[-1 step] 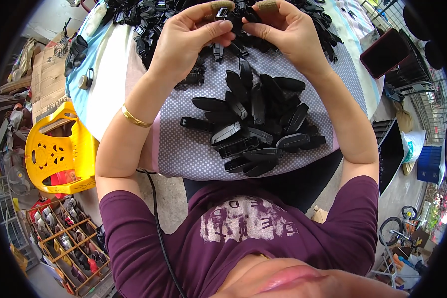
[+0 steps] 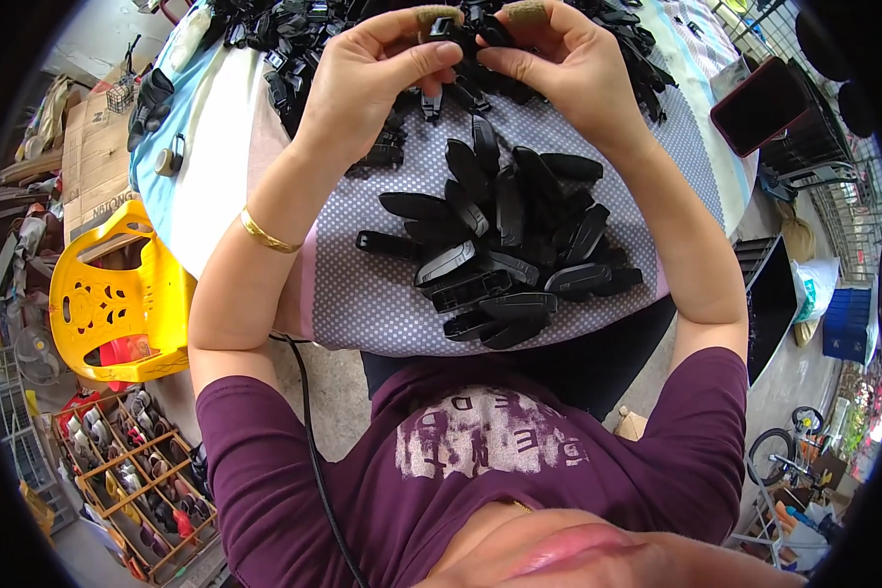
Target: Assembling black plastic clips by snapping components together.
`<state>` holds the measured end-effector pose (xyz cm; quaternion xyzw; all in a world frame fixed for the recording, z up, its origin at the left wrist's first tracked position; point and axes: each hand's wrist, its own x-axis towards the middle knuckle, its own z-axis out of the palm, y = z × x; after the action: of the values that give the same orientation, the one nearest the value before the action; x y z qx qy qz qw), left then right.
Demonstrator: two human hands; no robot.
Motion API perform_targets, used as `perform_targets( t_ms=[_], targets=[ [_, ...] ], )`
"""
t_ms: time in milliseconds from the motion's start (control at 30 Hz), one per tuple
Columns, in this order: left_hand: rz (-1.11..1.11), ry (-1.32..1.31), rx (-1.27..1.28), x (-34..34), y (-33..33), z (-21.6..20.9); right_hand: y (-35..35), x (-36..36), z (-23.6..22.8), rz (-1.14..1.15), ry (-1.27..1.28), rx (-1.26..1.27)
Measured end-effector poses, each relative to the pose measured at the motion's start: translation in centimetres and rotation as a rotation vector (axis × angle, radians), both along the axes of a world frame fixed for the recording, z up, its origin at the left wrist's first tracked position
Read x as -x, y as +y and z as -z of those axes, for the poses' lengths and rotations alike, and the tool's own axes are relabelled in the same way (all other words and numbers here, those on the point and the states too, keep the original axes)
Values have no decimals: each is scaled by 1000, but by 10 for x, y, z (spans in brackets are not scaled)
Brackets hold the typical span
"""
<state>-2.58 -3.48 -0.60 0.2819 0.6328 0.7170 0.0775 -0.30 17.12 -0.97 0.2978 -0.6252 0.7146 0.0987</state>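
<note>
At the far side of the table, my left hand (image 2: 382,64) pinches a small black plastic part (image 2: 444,28) between thumb and fingers. Close beside it, my right hand (image 2: 563,59) grips another dark plastic piece (image 2: 495,33), partly hidden by the fingers. A short gap separates the two. Both hands wear a brownish finger cover on one finger. Behind them spreads a big heap of small black plastic parts (image 2: 274,59). Nearer to me, between my forearms, lies a loose pile of longer, rounded black plastic pieces (image 2: 508,211).
A dotted grey cloth (image 2: 348,304) covers the near part of the table. A dark phone (image 2: 760,106) stands at the right edge. A yellow plastic chair (image 2: 118,294) is at the left, above a shoe rack (image 2: 142,480). A black cable (image 2: 314,461) hangs by my left arm.
The small black part in my left hand has turned slightly, and the fingertips have shifted a little. The piles lie as before.
</note>
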Motion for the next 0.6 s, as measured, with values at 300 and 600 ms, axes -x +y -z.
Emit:
perform_targets(
  t_ms=[300,600],
  targets=[
    [-150,188,125,-15,12,-5,-8,-22,-8,355,152,-397],
    [-29,-56,-177,-23,19,1,-10,-26,-13,563,238,-655]
  ],
)
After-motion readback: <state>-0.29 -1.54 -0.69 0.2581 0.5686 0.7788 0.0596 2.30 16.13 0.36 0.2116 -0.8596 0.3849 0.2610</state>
